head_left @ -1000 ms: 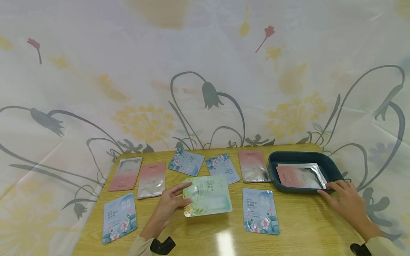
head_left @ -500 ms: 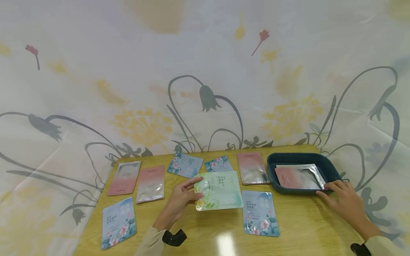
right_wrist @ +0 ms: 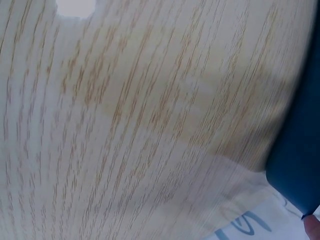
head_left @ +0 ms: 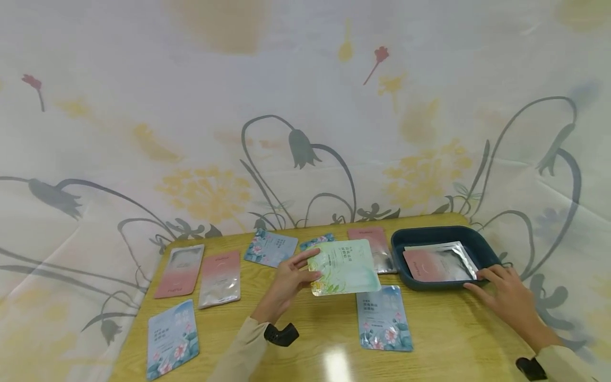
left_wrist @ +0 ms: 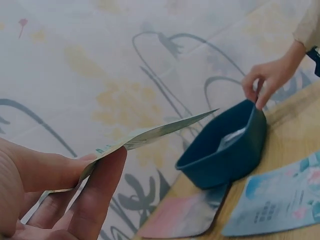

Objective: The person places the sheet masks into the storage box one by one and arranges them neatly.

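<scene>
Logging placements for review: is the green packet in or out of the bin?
Out: the head view shows the left hand pinching the green packet left of the blue bin.

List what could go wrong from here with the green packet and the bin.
1. Drop: the left hand pinches the green packet by one side only, so it could slip or droop.
2. Tilt: the right hand pinches the bin at one end; a tug might tip it.
3. Nudge: a pink packet lies right by the bin and may shift if it moves.
</scene>
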### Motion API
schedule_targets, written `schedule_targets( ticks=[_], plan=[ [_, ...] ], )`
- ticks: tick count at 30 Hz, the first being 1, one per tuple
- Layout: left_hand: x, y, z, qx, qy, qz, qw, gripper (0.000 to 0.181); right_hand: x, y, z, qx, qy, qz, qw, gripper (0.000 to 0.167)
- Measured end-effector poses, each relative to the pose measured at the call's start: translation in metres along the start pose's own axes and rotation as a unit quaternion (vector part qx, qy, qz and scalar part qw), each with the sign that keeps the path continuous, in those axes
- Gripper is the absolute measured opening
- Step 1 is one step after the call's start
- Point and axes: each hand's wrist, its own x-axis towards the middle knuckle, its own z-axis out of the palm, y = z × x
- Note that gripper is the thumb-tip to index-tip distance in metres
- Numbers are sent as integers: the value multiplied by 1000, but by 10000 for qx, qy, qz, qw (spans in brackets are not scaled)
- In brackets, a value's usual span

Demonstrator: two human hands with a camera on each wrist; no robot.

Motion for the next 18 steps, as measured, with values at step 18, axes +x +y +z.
schedule_targets(
  ticks=[18],
  plan=[
    [52,-8,60,-363,-405,91,9985,49,1,-5,-1,54,-23,61,10000,39]
  ],
)
